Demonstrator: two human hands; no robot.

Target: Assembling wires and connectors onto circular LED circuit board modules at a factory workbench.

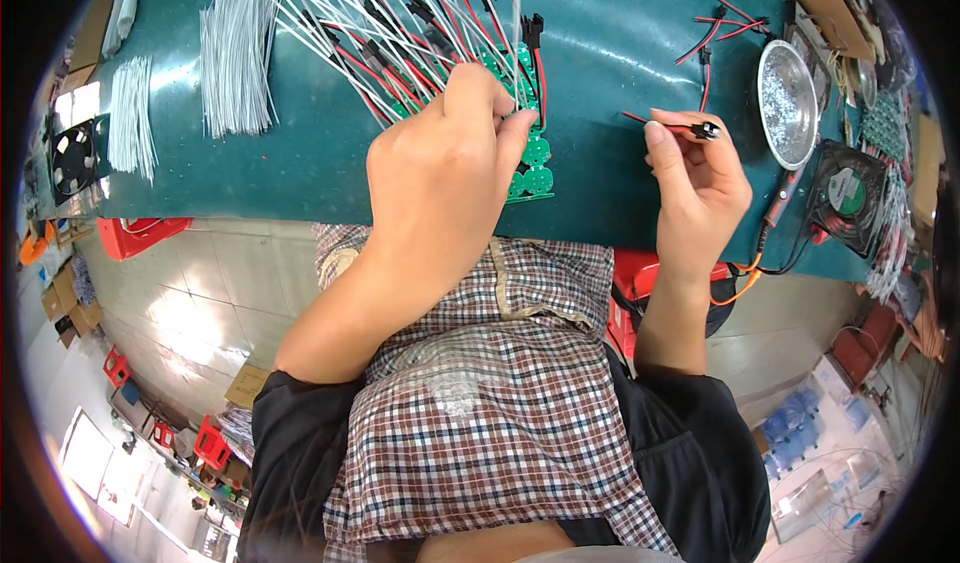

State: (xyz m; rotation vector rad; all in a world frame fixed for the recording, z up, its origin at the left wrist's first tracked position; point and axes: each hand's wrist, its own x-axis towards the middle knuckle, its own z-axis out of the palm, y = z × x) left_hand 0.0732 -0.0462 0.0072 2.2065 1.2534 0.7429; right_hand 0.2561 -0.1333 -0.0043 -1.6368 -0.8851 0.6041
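Note:
My left hand (440, 158) is closed in a pinch over a panel of small round green circuit boards (537, 153). Whatever its fingertips hold is hidden; a thin white strand (516, 23) runs down close to them. Red and black leads with black plugs (532, 33) and many white strands fan out beyond the hand, above the boards. Off to the right, my right hand (705, 178) pinches a short red and black wire lead (680, 126) with a black connector at its end, held above the table and apart from the boards.
Two bundles of white strands (237, 58) lie at the left of the green table (300, 188). At the right are loose leads (720, 25), a round metal dish (787, 103), an orange-and-black handled tool (780, 201) with its cord, and a black fan (846, 198). Another fan (73, 160) stands far left.

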